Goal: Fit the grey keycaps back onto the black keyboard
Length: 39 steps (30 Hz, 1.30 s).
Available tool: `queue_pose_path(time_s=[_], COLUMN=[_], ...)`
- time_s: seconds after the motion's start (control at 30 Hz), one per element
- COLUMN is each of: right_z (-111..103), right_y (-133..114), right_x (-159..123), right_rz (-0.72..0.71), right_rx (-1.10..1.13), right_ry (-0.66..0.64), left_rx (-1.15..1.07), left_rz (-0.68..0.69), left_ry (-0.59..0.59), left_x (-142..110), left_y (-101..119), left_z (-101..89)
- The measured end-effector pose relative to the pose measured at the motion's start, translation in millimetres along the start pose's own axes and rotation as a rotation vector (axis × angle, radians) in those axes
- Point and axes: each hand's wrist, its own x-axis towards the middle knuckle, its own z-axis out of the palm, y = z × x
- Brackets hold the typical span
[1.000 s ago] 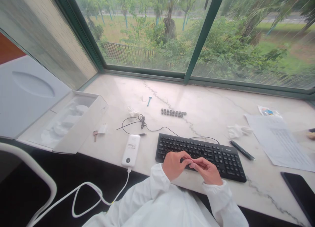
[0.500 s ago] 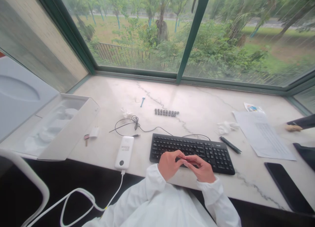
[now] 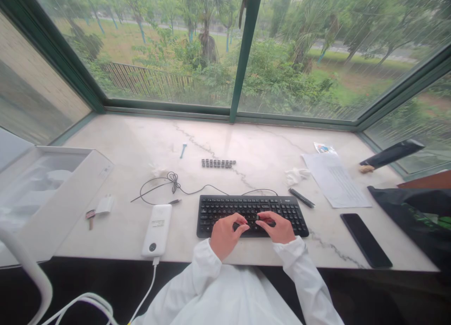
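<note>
1. The fingertips of the left hand (image 3: 224, 233) and the right hand (image 3: 281, 228), brought together in the earlier frames, are now parted by a small gap at lower centre.
2. The view is turned rightward: the power bank (image 3: 157, 231) and the smartphone (image 3: 366, 240) are both shown farther left, and more of a black bag (image 3: 419, 226) is revealed at the right edge.
3. Both hands are held over the front half of the computer keyboard (image 3: 253, 205), with the thumbs and index fingers curved toward each other and the wrists wrapped by white sleeves (image 3: 207, 259).
4. Each thumb and index finger are nearly closed. Something small and dark is seen at the right hand's tips, but whether it is gripped cannot be told; nor can the left hand's hold.
5. The keyboard is laid flat just below the frame's centre; behind it, loose keycaps (image 3: 216, 165) are lined up in two rows.
</note>
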Motion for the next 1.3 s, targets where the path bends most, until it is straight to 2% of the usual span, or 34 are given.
queue_pose_path(time_s=[0.17, 0.3, 0.57, 0.87, 1.07, 1.3], right_z=[-9, -7, -3, -3, -8, 3], right_y=[15, 24, 31, 23, 16, 16], right_x=[25, 37, 46, 37, 35, 26], right_rz=[0.015, -0.026, 0.037, -0.187, -0.261, -0.387], right_rx=[-0.139, -0.177, -0.198, -0.455, -0.42, -0.382], right_ry=[-0.005, -0.11, -0.272, -0.286, -0.323, -0.287], left_rx=[0.005, 0.018, 0.019, 0.036, 0.022, 0.022], left_rz=[0.017, 0.015, 0.021, 0.013, 0.03, 0.039], left_ry=[-0.016, -0.013, 0.003, -0.005, -0.009, -0.011], left_x=[-1, -2, -3, -3, -3, -3], left_y=[3, 3, 0, 0, -3, -4], left_z=[1.8, 1.2, 1.1, 0.6, 2.2, 1.4])
